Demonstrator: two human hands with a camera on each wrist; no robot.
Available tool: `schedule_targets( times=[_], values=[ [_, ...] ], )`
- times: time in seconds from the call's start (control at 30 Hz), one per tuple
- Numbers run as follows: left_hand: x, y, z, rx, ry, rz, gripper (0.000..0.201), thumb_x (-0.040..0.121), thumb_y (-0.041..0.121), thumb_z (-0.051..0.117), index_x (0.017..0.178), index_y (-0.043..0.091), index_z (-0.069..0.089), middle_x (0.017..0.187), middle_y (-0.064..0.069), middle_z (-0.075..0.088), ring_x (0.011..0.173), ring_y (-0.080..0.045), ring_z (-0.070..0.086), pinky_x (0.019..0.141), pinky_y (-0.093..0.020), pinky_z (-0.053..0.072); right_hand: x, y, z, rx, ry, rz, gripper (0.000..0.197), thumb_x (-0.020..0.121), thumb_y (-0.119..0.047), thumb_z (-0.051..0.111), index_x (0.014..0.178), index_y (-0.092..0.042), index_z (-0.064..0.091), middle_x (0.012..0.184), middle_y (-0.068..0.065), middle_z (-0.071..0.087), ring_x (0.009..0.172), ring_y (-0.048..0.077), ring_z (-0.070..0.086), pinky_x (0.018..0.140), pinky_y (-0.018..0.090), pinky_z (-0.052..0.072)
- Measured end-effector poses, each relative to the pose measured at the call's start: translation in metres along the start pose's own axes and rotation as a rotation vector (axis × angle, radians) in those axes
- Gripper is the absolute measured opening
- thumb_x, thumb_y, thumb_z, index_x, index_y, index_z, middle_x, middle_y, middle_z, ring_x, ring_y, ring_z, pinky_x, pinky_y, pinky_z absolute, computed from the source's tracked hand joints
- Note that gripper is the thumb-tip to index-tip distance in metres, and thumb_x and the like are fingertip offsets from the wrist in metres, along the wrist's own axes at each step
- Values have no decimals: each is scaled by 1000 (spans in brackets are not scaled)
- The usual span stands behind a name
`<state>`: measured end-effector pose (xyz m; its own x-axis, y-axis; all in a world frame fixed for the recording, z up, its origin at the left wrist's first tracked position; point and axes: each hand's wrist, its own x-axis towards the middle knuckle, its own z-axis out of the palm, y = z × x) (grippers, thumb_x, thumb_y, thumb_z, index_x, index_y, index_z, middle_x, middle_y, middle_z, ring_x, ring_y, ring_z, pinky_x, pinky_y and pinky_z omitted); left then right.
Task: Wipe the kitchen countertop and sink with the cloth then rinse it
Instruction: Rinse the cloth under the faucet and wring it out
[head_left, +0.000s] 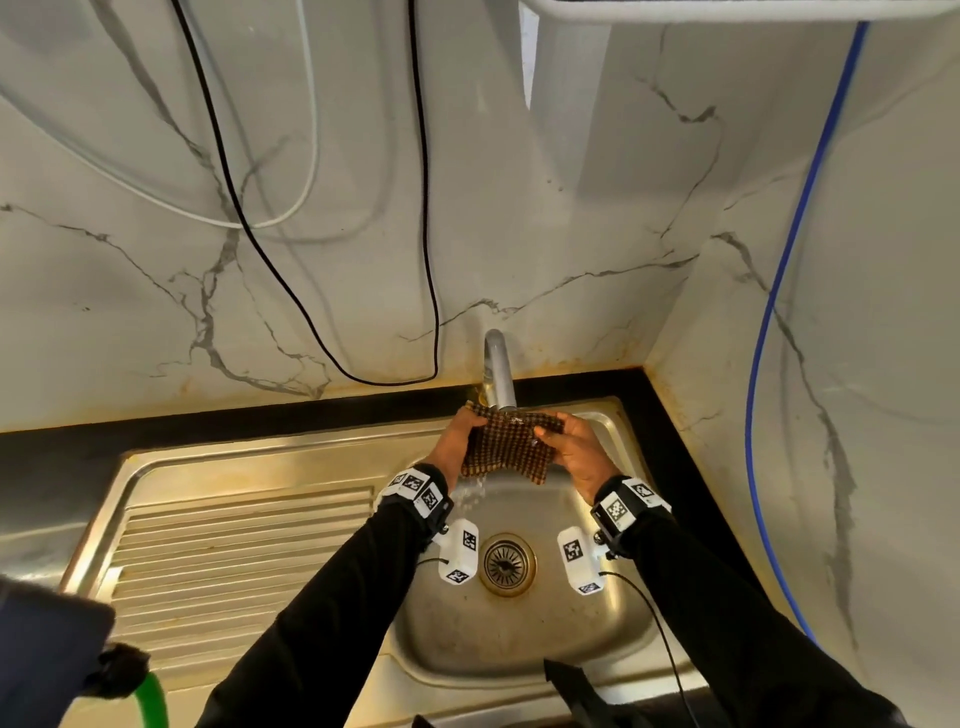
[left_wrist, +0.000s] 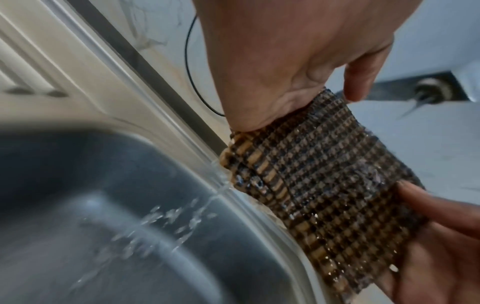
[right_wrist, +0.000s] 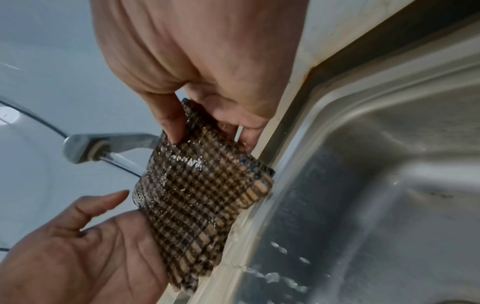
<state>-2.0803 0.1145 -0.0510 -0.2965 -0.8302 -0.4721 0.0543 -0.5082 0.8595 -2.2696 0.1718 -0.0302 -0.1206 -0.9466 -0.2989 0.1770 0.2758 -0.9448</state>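
Observation:
A wet brown checked cloth (head_left: 506, 441) (left_wrist: 324, 185) (right_wrist: 202, 195) is stretched between both hands under the steel tap (head_left: 498, 374) (right_wrist: 103, 148), at the back of the sink basin (head_left: 519, 639). Water runs from the spout (right_wrist: 124, 162) onto the cloth and drips into the basin. My left hand (head_left: 470, 423) (left_wrist: 298, 107) pinches the cloth's left edge between thumb and fingers. My right hand (head_left: 550, 431) (right_wrist: 210, 133) pinches the right edge the same way. The drain (head_left: 508, 564) lies below my wrists.
A ribbed steel draining board (head_left: 239, 545) adjoins the basin on the left. A black countertop strip (head_left: 260, 415) meets the marble wall. A black cable (head_left: 332, 358) and a white cable (head_left: 291, 208) hang on the wall; a blue hose (head_left: 769, 364) runs down the right.

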Motion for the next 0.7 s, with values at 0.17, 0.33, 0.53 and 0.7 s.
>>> schedule_targets(
  times=[0.17,0.33,0.53,0.7],
  values=[
    [4,2,31,69,-37,20,38,104,43,50,130,15,56,119,-14,67,113,-33,65,105,-52,51,-3,3,-16,7,131,14,23,98,3,52,113,-8,65,121,21,69,115,36,64,101,53,49],
    [-2,-6,30,65,9,122,30,103,44,53,124,24,62,115,-11,70,112,-38,67,102,-60,51,-2,0,-2,-66,148,7,24,101,2,49,111,-10,67,111,14,73,106,29,69,91,40,57],
    [-8,-6,-8,83,82,214,43,90,66,57,108,28,65,113,-13,68,112,-41,64,101,-63,51,14,0,37,-207,92,23,30,100,5,46,122,-3,66,114,19,70,107,33,68,89,42,58],
    [-8,-10,-33,-1,202,221,49,96,66,51,121,26,63,122,-9,66,117,-31,62,106,-55,49,21,0,66,-254,65,26,23,101,-3,51,116,-7,68,103,13,72,99,30,70,80,37,59]
  ],
)
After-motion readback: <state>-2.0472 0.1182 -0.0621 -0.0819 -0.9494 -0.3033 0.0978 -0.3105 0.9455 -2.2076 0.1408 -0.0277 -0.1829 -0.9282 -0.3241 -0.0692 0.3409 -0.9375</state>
